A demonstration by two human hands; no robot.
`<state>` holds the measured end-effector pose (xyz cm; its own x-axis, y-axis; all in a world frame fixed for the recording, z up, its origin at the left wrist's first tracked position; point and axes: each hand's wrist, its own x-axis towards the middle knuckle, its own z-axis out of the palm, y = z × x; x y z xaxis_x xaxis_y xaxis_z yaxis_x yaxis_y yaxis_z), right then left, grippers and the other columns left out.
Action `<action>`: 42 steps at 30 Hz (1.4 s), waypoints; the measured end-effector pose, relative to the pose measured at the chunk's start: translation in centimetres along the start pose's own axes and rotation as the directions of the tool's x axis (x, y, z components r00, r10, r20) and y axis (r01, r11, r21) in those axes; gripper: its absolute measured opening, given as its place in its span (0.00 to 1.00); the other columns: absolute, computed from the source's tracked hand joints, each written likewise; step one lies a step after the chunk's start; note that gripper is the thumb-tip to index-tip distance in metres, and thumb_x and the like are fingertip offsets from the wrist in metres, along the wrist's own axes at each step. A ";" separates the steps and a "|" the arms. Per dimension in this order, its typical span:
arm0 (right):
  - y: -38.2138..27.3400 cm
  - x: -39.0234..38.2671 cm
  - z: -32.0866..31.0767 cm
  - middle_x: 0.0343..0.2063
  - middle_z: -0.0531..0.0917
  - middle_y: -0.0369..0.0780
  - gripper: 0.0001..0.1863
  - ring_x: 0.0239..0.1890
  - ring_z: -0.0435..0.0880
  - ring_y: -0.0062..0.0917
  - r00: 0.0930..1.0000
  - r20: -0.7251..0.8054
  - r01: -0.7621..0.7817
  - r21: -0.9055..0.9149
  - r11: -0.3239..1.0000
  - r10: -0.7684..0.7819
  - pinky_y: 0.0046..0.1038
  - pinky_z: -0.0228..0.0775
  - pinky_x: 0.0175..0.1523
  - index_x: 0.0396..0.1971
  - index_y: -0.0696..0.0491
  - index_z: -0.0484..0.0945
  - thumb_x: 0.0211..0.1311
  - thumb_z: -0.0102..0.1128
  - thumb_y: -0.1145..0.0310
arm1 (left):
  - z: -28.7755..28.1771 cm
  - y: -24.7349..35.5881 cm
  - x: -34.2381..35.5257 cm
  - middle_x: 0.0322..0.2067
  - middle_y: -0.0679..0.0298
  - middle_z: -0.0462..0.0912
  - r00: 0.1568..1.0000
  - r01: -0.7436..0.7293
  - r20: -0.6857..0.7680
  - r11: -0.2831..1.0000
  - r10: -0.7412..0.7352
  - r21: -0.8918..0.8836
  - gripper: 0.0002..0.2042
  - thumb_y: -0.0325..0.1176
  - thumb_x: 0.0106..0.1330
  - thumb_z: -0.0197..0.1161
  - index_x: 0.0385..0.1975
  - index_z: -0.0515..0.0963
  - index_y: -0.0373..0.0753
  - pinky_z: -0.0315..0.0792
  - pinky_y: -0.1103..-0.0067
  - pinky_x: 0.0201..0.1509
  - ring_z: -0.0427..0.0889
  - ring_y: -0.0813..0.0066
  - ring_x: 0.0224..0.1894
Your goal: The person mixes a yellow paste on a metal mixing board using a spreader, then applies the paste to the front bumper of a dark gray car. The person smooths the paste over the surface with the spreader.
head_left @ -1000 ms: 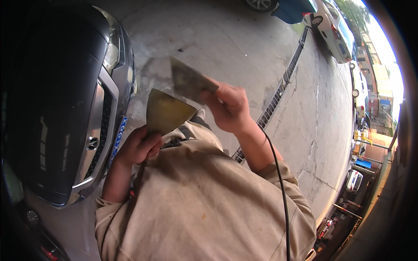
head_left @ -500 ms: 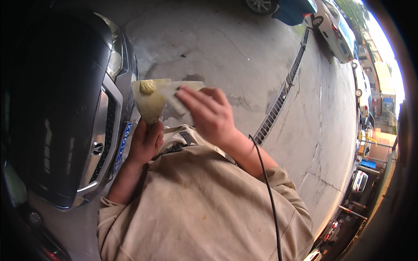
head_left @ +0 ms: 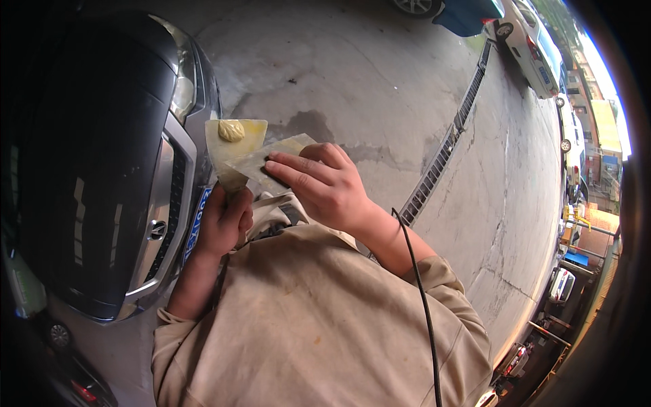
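My left hand [head_left: 229, 220] is closed round the narrow lower end of a flared putty knife [head_left: 229, 150], its wide blade pointing away from me. A lump of pale yellow putty [head_left: 231, 131] sits near the blade's far edge, with a thin yellow smear beside it. My right hand [head_left: 325, 180] grips a flat, pale scraper [head_left: 281, 150], fingers pressed along its top and the thumb hidden. The scraper's left corner lies over the lower part of the putty knife's blade.
At the left stands a dark car [head_left: 102, 169], its front close beside my left hand. A slotted drain grate [head_left: 441, 159] crosses the concrete floor [head_left: 366, 74]. More parked cars, including a white car [head_left: 532, 51], line the far right. A black cable [head_left: 422, 298] hangs over my right arm.
The scraper in my right hand has moved down the putty knife's blade and tilted. The putty lump looks rounder and more compact. My left hand has barely moved.
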<state>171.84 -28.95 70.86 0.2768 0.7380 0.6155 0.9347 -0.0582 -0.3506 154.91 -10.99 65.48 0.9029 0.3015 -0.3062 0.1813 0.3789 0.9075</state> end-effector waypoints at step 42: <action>32.8 -10.4 39.8 0.51 0.87 0.37 0.12 0.52 0.85 0.24 0.280 0.758 -0.393 0.650 -0.650 0.589 0.32 0.75 0.62 0.56 0.55 0.80 0.77 0.58 0.74 | -27.1 -10.0 22.8 0.20 0.65 0.77 0.931 0.179 -0.362 0.924 -0.049 0.337 0.17 0.42 0.80 0.60 0.43 0.77 0.30 0.69 0.83 0.26 0.74 0.80 0.19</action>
<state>190.77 -11.76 24.91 0.4590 0.6823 -0.5690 -0.8614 0.1851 -0.4730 163.08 15.77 41.63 0.6907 0.5790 -0.4332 0.4609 0.1091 0.8807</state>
